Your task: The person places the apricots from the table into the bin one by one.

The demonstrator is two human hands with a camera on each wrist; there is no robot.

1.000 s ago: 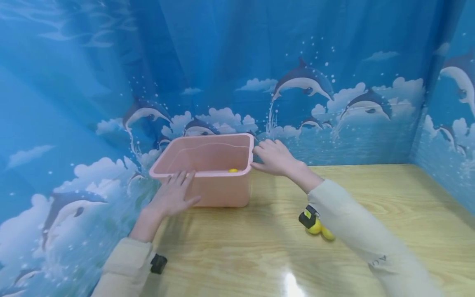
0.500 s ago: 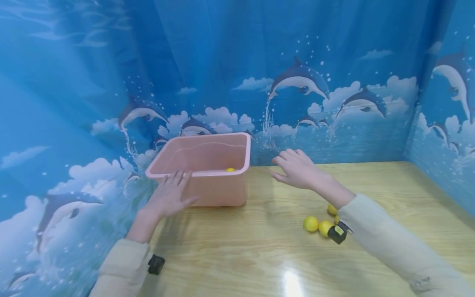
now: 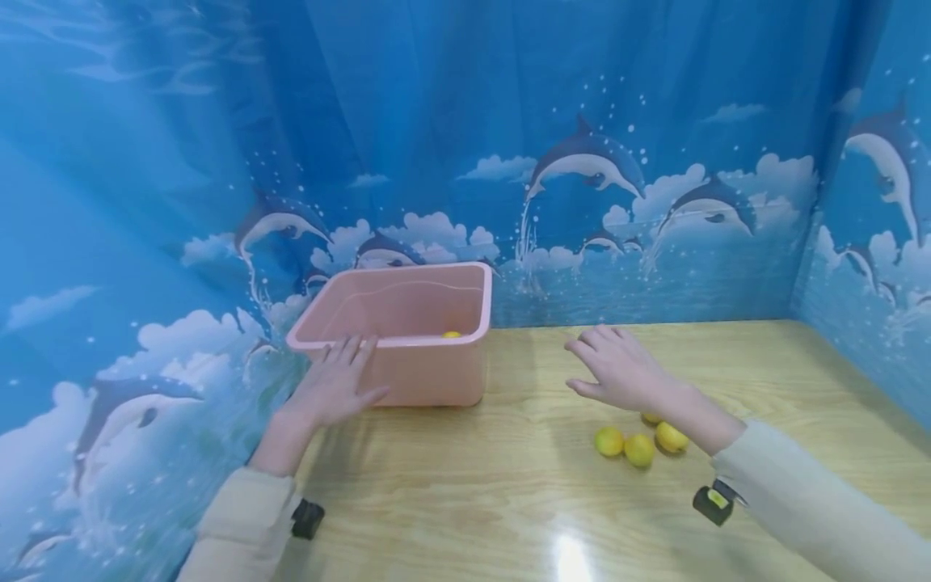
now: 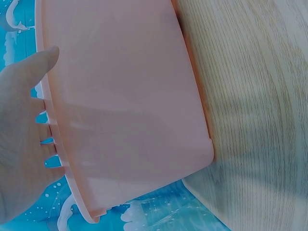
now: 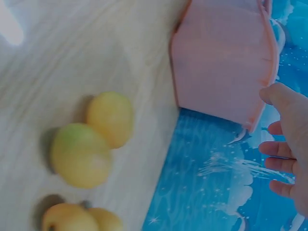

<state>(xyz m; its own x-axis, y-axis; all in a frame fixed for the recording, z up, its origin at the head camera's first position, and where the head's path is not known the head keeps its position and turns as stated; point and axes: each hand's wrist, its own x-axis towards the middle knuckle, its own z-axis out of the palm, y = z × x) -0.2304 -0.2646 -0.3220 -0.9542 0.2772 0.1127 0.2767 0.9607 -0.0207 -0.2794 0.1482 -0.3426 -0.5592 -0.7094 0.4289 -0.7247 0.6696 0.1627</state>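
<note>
A pink plastic bin [image 3: 429, 372] stands on the wooden table near the back curtain, with a bit of a yellow fruit [image 3: 452, 334] showing inside it. My left hand [image 3: 330, 384] rests its straight fingers on the bin's front rim; in the left wrist view the fingers [image 4: 50, 151] lie at the rim. My right hand [image 3: 618, 368] is in the air right of the bin, fingers relaxed, holding nothing. Below it several yellow fruits, like small lemons, lie grouped on the table, among them a greenish-yellow one [image 5: 81, 155]. The right forearm partly hides the group.
The wooden table [image 3: 465, 501] reaches to a blue curtain [image 3: 451, 121] printed with dolphins, which stands behind and on both sides. A black wrist camera [image 3: 713, 503] sits under the right sleeve, and another wrist camera [image 3: 307, 518] under the left.
My right hand has moved away from the bin's right rim, to the right and toward the fruits, uncovering more of them. The left hand stays on the bin's rim.
</note>
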